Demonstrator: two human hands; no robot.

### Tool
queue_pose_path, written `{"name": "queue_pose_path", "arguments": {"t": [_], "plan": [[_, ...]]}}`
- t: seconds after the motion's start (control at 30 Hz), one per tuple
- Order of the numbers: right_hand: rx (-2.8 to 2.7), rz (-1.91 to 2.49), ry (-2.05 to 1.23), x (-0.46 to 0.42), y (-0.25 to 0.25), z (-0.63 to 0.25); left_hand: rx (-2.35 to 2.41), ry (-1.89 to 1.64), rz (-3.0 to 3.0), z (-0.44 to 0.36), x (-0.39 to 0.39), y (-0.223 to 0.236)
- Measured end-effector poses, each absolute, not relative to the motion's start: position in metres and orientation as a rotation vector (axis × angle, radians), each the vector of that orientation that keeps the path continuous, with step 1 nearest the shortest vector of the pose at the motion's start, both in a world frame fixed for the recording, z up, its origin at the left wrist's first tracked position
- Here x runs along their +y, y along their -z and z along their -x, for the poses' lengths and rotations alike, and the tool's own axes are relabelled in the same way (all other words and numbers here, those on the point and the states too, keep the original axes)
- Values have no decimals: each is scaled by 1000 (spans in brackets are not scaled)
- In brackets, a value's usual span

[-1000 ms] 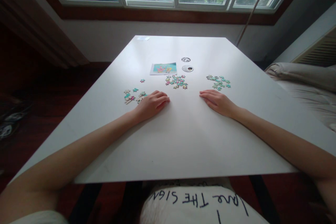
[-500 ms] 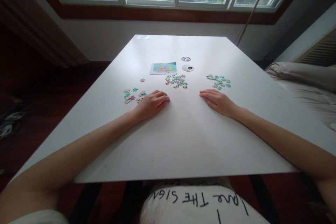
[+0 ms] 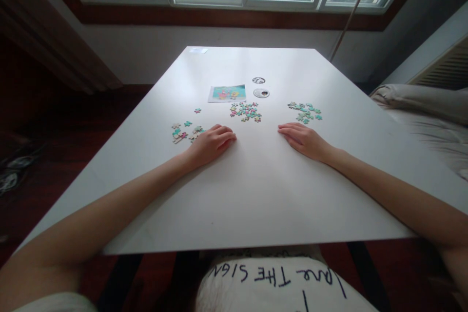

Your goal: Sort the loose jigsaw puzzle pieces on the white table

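My left hand (image 3: 214,144) rests on the white table (image 3: 234,195), its fingers bent and pressed together. A tiny speck shows by its fingertips, too small to name. Beside and partly behind that hand lies a loose group of jigsaw puzzle pieces (image 3: 180,134), some hidden by it. Flat on the tabletop, my right hand (image 3: 302,140) has its fingers stretched out and holds nothing I can see. Just beyond it spread green puzzle pieces (image 3: 306,113). Between the hands and farther off is a pile of multicoloured puzzle pieces (image 3: 245,112).
A picture sheet (image 3: 227,93) with cartoon figures lies behind the middle pile. To its right are two round, silvery items (image 3: 261,93). A pale slip (image 3: 198,50) is at the far left corner. A stick (image 3: 351,17) leans by the window; a cushioned seat (image 3: 420,112) stands right.
The view has shifted very slightly. Both hands and the puzzle pieces stay where they were.
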State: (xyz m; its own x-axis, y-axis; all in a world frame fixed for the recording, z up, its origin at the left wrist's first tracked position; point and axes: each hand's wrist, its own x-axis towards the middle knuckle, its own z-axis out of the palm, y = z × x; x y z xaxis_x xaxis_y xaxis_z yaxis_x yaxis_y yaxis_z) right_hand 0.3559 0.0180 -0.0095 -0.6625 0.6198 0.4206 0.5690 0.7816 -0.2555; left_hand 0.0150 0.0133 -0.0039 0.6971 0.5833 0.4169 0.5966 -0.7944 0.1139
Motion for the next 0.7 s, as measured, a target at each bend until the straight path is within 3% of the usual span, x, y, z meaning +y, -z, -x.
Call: {"name": "queue_pose_path", "arguments": {"t": [0.7], "plan": [[-2470, 894, -142, 17, 10, -356, -1006, 697, 2863, -15, 14, 5]]}}
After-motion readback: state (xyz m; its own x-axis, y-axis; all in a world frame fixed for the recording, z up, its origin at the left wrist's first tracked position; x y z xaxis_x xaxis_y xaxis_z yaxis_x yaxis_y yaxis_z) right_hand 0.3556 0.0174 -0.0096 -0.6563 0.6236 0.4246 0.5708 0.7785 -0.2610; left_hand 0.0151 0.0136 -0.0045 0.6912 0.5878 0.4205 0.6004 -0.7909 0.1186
